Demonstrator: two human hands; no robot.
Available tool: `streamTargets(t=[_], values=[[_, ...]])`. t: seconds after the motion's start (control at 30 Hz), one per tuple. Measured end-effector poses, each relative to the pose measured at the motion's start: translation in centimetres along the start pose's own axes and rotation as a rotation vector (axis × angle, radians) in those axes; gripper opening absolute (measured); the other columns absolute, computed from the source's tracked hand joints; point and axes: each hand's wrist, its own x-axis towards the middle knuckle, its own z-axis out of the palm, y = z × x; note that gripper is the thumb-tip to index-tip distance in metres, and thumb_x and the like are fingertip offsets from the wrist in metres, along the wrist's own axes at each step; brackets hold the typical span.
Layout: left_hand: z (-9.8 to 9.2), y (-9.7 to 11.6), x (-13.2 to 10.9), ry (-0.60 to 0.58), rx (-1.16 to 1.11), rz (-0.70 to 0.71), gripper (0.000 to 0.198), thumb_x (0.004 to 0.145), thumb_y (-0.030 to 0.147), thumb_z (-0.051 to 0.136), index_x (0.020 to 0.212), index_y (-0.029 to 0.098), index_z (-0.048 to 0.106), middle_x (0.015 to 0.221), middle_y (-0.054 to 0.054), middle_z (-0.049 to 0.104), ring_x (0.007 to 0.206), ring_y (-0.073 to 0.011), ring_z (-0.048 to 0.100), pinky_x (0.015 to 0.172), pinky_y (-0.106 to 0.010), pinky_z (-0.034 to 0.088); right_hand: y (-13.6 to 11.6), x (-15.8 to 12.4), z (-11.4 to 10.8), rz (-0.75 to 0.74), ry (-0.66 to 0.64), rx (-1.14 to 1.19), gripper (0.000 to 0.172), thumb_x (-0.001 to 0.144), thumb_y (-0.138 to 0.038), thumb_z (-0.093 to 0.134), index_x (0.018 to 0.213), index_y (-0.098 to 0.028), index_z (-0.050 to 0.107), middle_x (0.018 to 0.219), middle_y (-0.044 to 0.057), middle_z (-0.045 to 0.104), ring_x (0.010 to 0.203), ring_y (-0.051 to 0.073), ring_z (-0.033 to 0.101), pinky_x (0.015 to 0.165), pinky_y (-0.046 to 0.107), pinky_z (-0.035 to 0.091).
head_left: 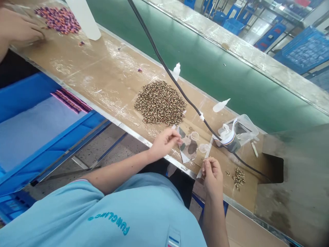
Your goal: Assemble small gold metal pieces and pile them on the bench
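Note:
My left hand (166, 143) is over the front edge of the workbench, thumb and fingertips pinched together. Whatever may be between them is too small to make out. Just beyond it lies a large pile of small gold-and-dark ring-like pieces (160, 103). A whitish sheet with dark patches (189, 154) sits between my hands, with a clear round lid or dish (204, 148) beside it. At the front edge, to the right of that sheet, my right hand (212, 171) has its fingers closed together; their contents cannot be made out. A smaller pile of similar pieces (239, 177) lies to its right.
A black cable (159, 56) crosses above the bench (102, 68). White squeeze bottles (221, 105) and a clear plastic container (246, 128) stand along the back. Another person's hand (22, 29) is near purple-orange pieces (60, 20) at far left. A blue tray (33, 147) stands below.

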Motion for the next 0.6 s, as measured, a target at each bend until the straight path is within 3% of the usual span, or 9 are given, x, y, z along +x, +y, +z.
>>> streamTargets(t=[0.1, 0.2, 0.37, 0.6], values=[[3.2, -0.2, -1.2, -0.154, -0.366, -0.222, 0.01, 0.078, 0.022, 0.058, 0.079, 0.013, 0.054, 0.075, -0.003, 0.061, 0.071, -0.0117, 0.062, 0.074, -0.029, 0.05, -0.4, 0.6, -0.5, -0.116, 0.055, -0.193, 0.028, 0.083, -0.048, 0.048, 0.081, -0.02, 0.048, 0.061, -0.005, 0.046, 0.053, 0.01, 0.043, 0.052, 0.023, 0.037], [4.6, -0.7, -1.6, -0.224, -0.516, -0.367, 0.016, 0.071, 0.02, 0.067, 0.08, 0.013, 0.056, 0.072, -0.001, 0.061, 0.066, -0.0087, 0.06, 0.071, -0.026, 0.049, -1.0, 1.6, -1.3, -0.35, 0.131, -0.525, 0.025, 0.086, -0.042, 0.045, 0.079, -0.019, 0.051, 0.072, 0.001, 0.054, 0.066, 0.015, 0.049, 0.063, 0.028, 0.039], [4.3, -0.9, -1.4, -0.278, -0.528, -0.477, 0.018, 0.063, 0.016, 0.073, 0.075, 0.011, 0.06, 0.069, 0.0, 0.062, 0.066, -0.0078, 0.058, 0.07, -0.023, 0.045, -2.1, 3.6, -2.2, -0.643, 0.115, -0.893, 0.02, 0.09, -0.032, 0.039, 0.079, -0.02, 0.052, 0.08, 0.006, 0.057, 0.079, 0.019, 0.049, 0.071, 0.031, 0.037], [4.0, -0.8, -1.1, -0.311, -0.539, -0.49, 0.011, 0.065, 0.016, 0.071, 0.073, 0.012, 0.065, 0.072, -0.001, 0.063, 0.069, -0.0077, 0.055, 0.07, -0.021, 0.042, -3.1, 5.3, -2.8, -0.829, 0.076, -1.167, 0.023, 0.091, -0.029, 0.037, 0.08, -0.019, 0.055, 0.083, 0.007, 0.059, 0.073, 0.018, 0.047, 0.068, 0.031, 0.032]])
